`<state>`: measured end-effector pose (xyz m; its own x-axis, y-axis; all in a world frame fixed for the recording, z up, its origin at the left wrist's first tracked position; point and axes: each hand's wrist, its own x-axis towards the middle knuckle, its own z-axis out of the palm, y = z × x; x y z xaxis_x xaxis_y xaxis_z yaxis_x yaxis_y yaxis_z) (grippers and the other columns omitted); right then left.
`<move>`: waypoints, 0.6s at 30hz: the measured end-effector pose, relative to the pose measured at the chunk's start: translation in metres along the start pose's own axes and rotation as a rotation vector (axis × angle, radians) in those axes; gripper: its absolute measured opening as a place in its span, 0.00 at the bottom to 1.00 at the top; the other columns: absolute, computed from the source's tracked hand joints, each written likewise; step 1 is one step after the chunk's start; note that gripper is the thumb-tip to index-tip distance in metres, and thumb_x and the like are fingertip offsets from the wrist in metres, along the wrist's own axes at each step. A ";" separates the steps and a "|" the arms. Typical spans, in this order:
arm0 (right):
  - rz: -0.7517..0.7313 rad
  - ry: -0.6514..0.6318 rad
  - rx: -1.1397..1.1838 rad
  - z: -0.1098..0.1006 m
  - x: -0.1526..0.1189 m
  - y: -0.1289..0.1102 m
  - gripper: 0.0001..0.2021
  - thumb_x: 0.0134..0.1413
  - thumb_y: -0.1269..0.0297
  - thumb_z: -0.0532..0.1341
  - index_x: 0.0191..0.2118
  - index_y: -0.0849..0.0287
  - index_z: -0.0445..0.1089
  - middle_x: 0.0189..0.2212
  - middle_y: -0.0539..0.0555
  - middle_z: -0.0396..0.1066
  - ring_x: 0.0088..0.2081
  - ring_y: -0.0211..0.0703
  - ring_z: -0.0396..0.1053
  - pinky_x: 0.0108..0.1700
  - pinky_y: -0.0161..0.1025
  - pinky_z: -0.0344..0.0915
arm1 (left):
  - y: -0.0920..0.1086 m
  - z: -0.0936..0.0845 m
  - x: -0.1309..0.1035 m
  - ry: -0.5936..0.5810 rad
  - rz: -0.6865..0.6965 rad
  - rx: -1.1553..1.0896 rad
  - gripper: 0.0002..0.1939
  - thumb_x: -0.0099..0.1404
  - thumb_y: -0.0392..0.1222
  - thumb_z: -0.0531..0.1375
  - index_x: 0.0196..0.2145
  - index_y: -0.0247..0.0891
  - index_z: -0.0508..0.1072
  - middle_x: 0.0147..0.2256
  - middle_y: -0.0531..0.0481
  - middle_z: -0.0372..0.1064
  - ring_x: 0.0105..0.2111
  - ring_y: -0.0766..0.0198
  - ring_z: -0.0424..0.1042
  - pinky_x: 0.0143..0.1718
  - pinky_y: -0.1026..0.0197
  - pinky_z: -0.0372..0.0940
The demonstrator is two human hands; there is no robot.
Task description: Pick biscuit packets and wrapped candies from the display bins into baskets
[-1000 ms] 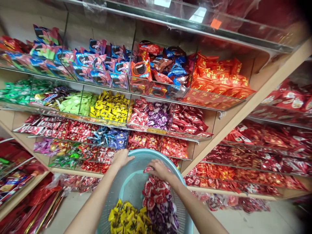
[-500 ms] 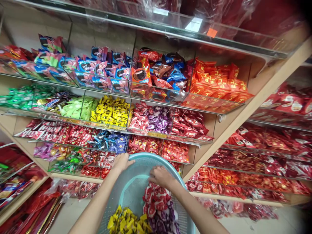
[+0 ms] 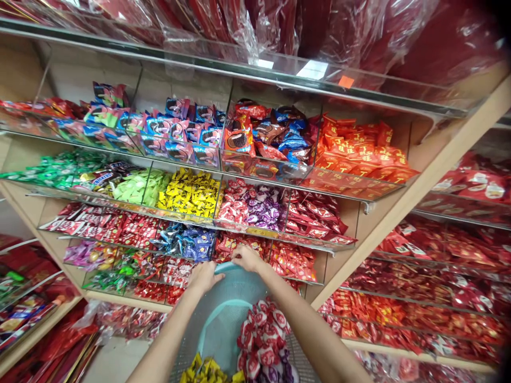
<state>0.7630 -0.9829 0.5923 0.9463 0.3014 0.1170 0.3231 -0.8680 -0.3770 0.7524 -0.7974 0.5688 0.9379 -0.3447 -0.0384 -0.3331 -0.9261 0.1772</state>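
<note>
A teal plastic mesh basket [image 3: 217, 306] is held in front of the shelves. My left hand [image 3: 204, 277] is closed on its far rim, the thumb lying along the top. My right hand [image 3: 246, 258] is at the same rim, a little to the right, its fingers curled over the edge. Inside the basket, red-and-white wrapped candies [image 3: 261, 332] are heaped on the right, with purple-wrapped candies [image 3: 281, 367] close by them. Yellow-wrapped candies [image 3: 209, 371] lie at the near left.
Tiered shelves with clear dividers face me. They hold yellow candies [image 3: 189, 191], purple candies [image 3: 265, 206], blue packets [image 3: 187, 242] and orange-red packets [image 3: 355, 143]. A wooden upright [image 3: 399, 213] separates a second rack of red packets [image 3: 439, 239] on the right.
My right hand has moved up from the candies inside the basket to the far rim. My left hand stays on the rim. The view has shifted, with the shelves now lower in it.
</note>
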 end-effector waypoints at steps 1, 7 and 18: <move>-0.001 -0.007 0.019 0.002 0.001 0.004 0.05 0.50 0.65 0.59 0.30 0.57 0.72 0.30 0.50 0.70 0.34 0.38 0.65 0.36 0.33 0.58 | 0.000 0.000 0.000 0.006 0.007 0.006 0.22 0.58 0.59 0.52 0.37 0.37 0.71 0.38 0.40 0.72 0.40 0.51 0.71 0.37 0.58 0.62; 0.000 0.010 0.090 0.010 0.000 0.022 0.09 0.53 0.64 0.55 0.31 0.58 0.72 0.28 0.48 0.72 0.31 0.36 0.66 0.32 0.31 0.58 | -0.002 0.003 -0.001 0.025 0.036 0.013 0.21 0.59 0.57 0.51 0.38 0.37 0.70 0.38 0.40 0.71 0.41 0.52 0.70 0.38 0.57 0.62; -0.011 0.096 0.088 0.007 -0.001 0.006 0.10 0.55 0.66 0.54 0.26 0.59 0.68 0.30 0.52 0.67 0.36 0.39 0.62 0.42 0.36 0.55 | -0.001 0.004 -0.002 0.022 0.010 -0.004 0.21 0.59 0.57 0.51 0.38 0.38 0.70 0.39 0.41 0.71 0.42 0.53 0.70 0.39 0.58 0.62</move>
<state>0.7643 -0.9855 0.5833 0.9410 0.2675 0.2075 0.3348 -0.8258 -0.4539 0.7506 -0.7965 0.5651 0.9364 -0.3505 -0.0154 -0.3421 -0.9220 0.1814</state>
